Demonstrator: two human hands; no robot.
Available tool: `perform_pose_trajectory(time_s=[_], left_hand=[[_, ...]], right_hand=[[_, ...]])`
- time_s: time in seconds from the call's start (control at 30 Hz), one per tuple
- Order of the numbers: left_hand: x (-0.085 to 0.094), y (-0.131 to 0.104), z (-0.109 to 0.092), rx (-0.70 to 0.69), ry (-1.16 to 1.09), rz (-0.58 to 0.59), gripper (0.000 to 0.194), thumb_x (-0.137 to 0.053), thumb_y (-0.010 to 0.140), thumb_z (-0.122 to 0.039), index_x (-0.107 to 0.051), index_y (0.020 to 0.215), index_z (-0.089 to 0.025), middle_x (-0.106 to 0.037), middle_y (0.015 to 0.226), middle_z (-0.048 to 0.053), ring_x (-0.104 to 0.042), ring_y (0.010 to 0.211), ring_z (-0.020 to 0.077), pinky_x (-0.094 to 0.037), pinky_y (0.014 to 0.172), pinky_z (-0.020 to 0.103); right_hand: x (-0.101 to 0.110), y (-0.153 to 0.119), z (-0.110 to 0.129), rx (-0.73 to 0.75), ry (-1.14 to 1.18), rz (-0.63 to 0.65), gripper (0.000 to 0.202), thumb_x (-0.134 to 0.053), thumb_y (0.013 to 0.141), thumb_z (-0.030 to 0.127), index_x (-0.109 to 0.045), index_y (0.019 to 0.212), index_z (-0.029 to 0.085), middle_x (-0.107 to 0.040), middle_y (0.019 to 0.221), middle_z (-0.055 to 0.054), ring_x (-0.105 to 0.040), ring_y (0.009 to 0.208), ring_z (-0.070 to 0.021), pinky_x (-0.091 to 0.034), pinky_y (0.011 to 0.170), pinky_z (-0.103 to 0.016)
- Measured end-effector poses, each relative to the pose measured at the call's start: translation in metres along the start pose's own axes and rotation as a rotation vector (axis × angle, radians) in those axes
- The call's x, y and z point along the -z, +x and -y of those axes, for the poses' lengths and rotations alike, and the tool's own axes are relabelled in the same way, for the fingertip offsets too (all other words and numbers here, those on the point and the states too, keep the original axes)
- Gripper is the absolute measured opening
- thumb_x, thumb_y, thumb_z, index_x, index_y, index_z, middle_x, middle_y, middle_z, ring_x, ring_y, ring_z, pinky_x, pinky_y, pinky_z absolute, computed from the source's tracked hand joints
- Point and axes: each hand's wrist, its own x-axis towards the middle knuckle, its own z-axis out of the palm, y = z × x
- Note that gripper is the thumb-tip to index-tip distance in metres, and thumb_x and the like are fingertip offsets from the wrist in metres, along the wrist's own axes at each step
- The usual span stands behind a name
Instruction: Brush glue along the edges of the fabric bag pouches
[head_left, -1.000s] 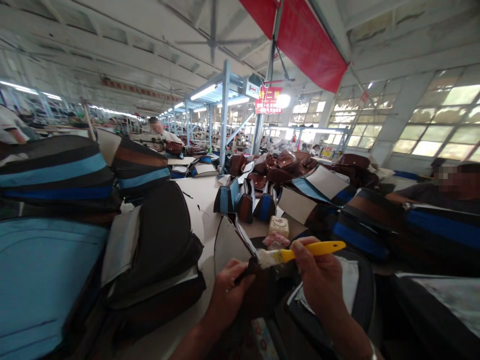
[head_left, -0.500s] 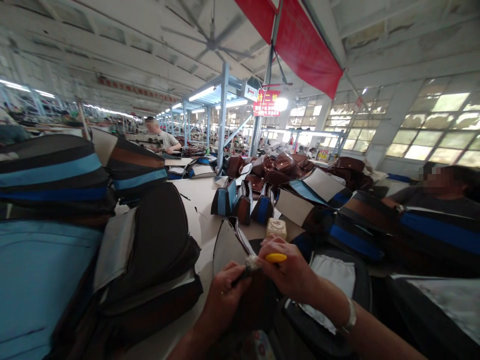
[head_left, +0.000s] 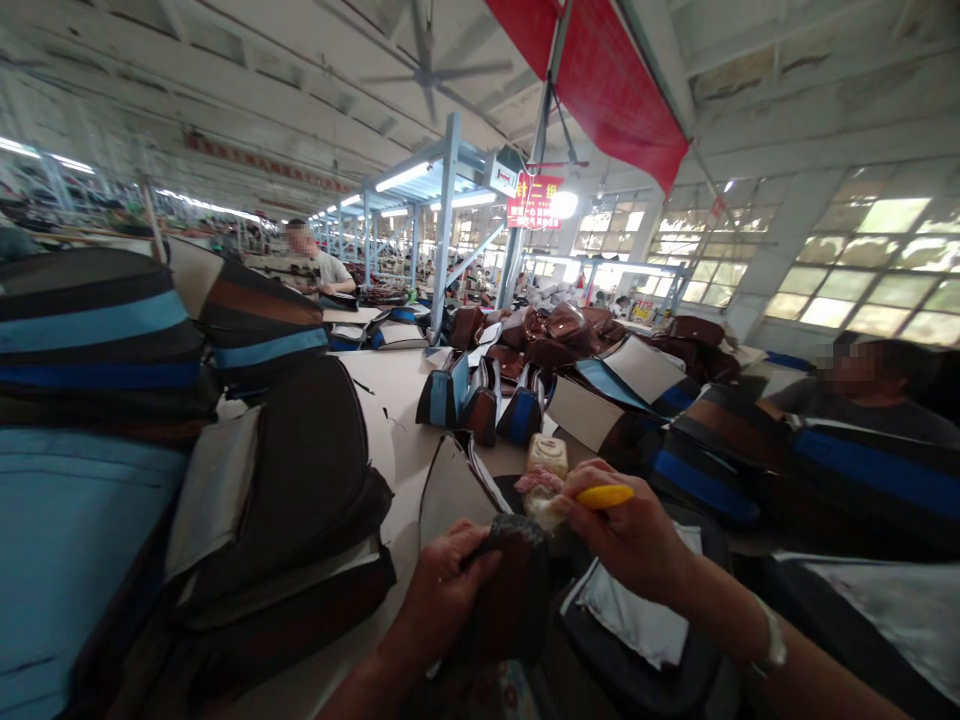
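Left hand (head_left: 450, 580) pinching a dark bag piece (head_left: 517, 590), right hand (head_left: 630, 535) gripping a yellow-handled brush (head_left: 606, 496).
The piece hangs just right of the left thumb; the right fingers curl around the brush, bristles pointing leftward. Well beyond both grips, a red sign (head_left: 535, 200) shows "二"; its smaller writing is blurred.

Bare forearms (head_left: 724, 602), pale shiny bracelet (head_left: 775, 642) around right wrist (head_left: 746, 625)

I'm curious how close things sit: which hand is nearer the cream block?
Right. The right hand, with the brush, is just in front and to the right of the cream block; the left hand, gripping a dark piece, is farther off, in front and left.
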Motion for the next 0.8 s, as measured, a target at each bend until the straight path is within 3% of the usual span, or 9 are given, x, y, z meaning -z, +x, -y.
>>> perform_pose_trajectory(time_s=[0.1,0.2,0.27,0.37,0.47,0.57,0.63,0.73,0.8], left_hand=[[-0.005,0.001,0.001,-0.019,0.018,0.004,0.015,-0.056,0.09,-0.026,-0.069,0.085,-0.02,-0.058,0.086,0.003,-0.058,0.085,0.0191,-0.043,0.075,0.027],[-0.008,-0.001,0.002,-0.037,0.054,-0.027,0.017,-0.055,0.091,-0.026,-0.066,0.081,-0.019,-0.058,0.084,0.003,-0.057,0.082,0.0185,-0.043,0.074,0.027],[-0.008,-0.003,0.003,-0.05,0.082,-0.052,0.019,-0.053,0.093,-0.029,-0.067,0.084,-0.02,-0.059,0.085,0.003,-0.058,0.083,0.0187,-0.044,0.075,0.028],[-0.01,-0.005,0.008,-0.098,0.147,-0.097,0.019,-0.05,0.095,-0.031,-0.067,0.095,-0.022,-0.062,0.091,0.005,-0.06,0.087,0.0189,-0.046,0.078,0.029],[-0.017,-0.006,0.016,-0.177,0.272,-0.193,0.019,-0.049,0.095,-0.029,-0.066,0.099,-0.021,-0.062,0.091,0.006,-0.061,0.085,0.0183,-0.048,0.077,0.029],[-0.025,-0.004,0.023,-0.299,0.446,-0.296,0.019,-0.047,0.096,-0.026,-0.064,0.1,-0.019,-0.061,0.085,0.006,-0.061,0.077,0.0173,-0.05,0.07,0.028],[-0.029,-0.001,0.026,-0.401,0.593,-0.345,0.018,-0.046,0.095,-0.023,-0.063,0.101,-0.018,-0.06,0.081,0.005,-0.06,0.072,0.0171,-0.049,0.064,0.027],[-0.034,0.003,0.026,-0.529,0.809,-0.371,0.016,-0.046,0.094,-0.016,-0.061,0.098,-0.016,-0.058,0.077,0.006,-0.057,0.069,0.0184,-0.048,0.062,0.029],[-0.036,0.005,0.023,-0.572,0.912,-0.343,0.013,-0.047,0.092,-0.014,-0.059,0.095,-0.015,-0.058,0.077,0.007,-0.056,0.068,0.0195,-0.047,0.061,0.031]], right_hand=[[-0.013,0.009,-0.001,-0.144,0.154,-0.034,0.016,-0.055,0.095,0.035,-0.064,0.091,0.023,-0.067,0.085,-0.003,-0.062,0.076,-0.0196,-0.048,0.071,-0.031],[-0.025,0.019,-0.007,-0.113,0.049,-0.021,0.021,-0.056,0.094,0.036,-0.065,0.082,0.021,-0.064,0.074,-0.002,-0.06,0.069,-0.0187,-0.046,0.071,-0.031],[-0.028,0.022,-0.012,-0.106,-0.001,-0.086,0.022,-0.057,0.094,0.035,-0.063,0.078,0.021,-0.063,0.071,-0.002,-0.059,0.068,-0.0187,-0.045,0.07,-0.031],[-0.03,0.018,-0.012,-0.208,0.153,-0.205,0.018,-0.059,0.093,0.037,-0.064,0.085,0.022,-0.063,0.074,-0.001,-0.058,0.067,-0.0185,-0.047,0.065,-0.03],[-0.033,0.01,-0.009,-0.199,0.247,-0.178,0.015,-0.059,0.094,0.037,-0.065,0.089,0.024,-0.061,0.074,-0.001,-0.06,0.072,-0.0203,-0.05,0.074,-0.034],[-0.027,0.008,-0.006,-0.088,0.066,-0.126,0.015,-0.057,0.094,0.034,-0.065,0.086,0.023,-0.063,0.075,-0.003,-0.062,0.078,-0.0219,-0.048,0.08,-0.035],[-0.015,0.012,-0.001,-0.069,-0.054,-0.164,0.017,-0.057,0.094,0.033,-0.063,0.083,0.023,-0.063,0.074,-0.002,-0.061,0.072,-0.0196,-0.048,0.071,-0.031],[-0.002,0.022,0.011,-0.082,-0.055,-0.229,0.017,-0.058,0.095,0.033,-0.06,0.081,0.023,-0.057,0.066,0.003,-0.054,0.058,-0.0139,-0.042,0.056,-0.026],[-0.003,0.027,0.016,-0.081,-0.01,-0.195,0.017,-0.057,0.095,0.033,-0.06,0.083,0.023,-0.057,0.067,0.003,-0.053,0.058,-0.0131,-0.041,0.056,-0.025]])
